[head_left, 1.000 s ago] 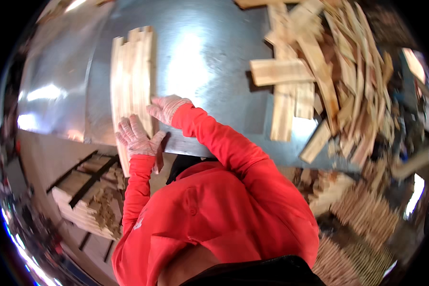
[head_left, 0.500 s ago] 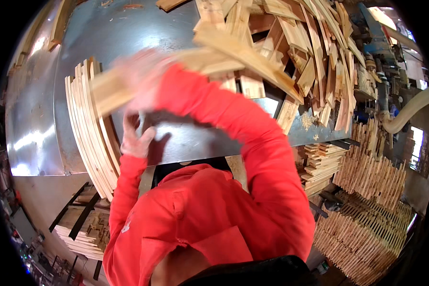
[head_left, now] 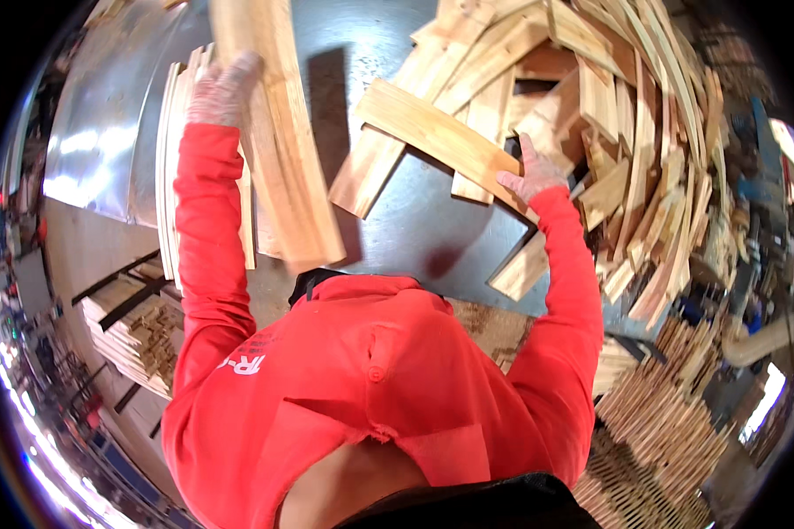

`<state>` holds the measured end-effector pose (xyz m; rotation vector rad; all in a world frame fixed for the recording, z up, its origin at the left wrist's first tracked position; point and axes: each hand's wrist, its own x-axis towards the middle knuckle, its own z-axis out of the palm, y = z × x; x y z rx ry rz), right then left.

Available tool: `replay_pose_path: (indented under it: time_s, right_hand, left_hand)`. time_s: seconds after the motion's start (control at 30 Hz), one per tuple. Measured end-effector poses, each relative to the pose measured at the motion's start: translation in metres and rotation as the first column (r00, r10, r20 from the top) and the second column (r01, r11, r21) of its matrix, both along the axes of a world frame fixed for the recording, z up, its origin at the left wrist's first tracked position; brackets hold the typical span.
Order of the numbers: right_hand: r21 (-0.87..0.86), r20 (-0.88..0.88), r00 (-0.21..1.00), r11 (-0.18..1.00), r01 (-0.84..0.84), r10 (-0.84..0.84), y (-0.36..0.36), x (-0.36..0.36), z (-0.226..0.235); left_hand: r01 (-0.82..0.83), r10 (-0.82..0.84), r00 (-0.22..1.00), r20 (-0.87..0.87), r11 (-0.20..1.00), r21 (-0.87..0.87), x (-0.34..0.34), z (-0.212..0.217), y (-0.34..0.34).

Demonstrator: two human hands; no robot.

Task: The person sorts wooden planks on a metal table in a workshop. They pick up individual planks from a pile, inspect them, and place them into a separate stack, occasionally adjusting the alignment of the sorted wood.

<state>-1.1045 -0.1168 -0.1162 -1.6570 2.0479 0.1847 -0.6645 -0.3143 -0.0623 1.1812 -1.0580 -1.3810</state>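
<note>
My left hand (head_left: 225,91) grips the left edge of a long, pale wooden board (head_left: 282,141), which is raised above the metal table and casts a dark shadow beside it. Over at the loose pile, my right hand (head_left: 535,174) has hold of the near right end of another flat board (head_left: 441,134). That board slants across others in the pile; its underside and some of my right fingers are hidden. Left of my left hand, a row of narrow boards (head_left: 169,167) stands side by side at the table's edge.
A large jumbled heap of boards (head_left: 648,132) covers the right of the metal table (head_left: 397,216). Stacked strips (head_left: 657,397) stand below at right, and more stacked wood (head_left: 128,339) sits on a dark rack at lower left. A pale hose (head_left: 763,342) curves at far right.
My right hand has swung from the left side over to the pile and grips a board there. My left hand, earlier with fingers apart, now holds a raised board. The view has shifted.
</note>
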Motion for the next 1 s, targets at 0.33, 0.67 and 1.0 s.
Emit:
replay_pose_path:
  time_s: [0.33, 0.67, 1.0]
  right_hand:
    - [0.078, 0.199, 0.974, 0.993, 0.091, -0.105, 0.013, 0.072, 0.012]
    - [0.089, 0.951, 0.261, 0.958, 0.273, -0.163, -0.125, 0.31, -0.114]
    - [0.272, 0.959, -0.037, 0.869, 0.413, -0.282, -0.091, 0.352, -0.185]
  left_hand:
    - [-0.062, -0.253, 0.354, 0.9, 0.954, 0.292, 0.043, -0.102, 0.079]
    - [-0.074, -0.07, 0.836, 0.544, 0.968, 0.238, 0.018, -0.053, 0.052]
    - [0.033, -0.397, 0.094, 0.913, 0.918, 0.395, 0.127, -0.098, 0.108]
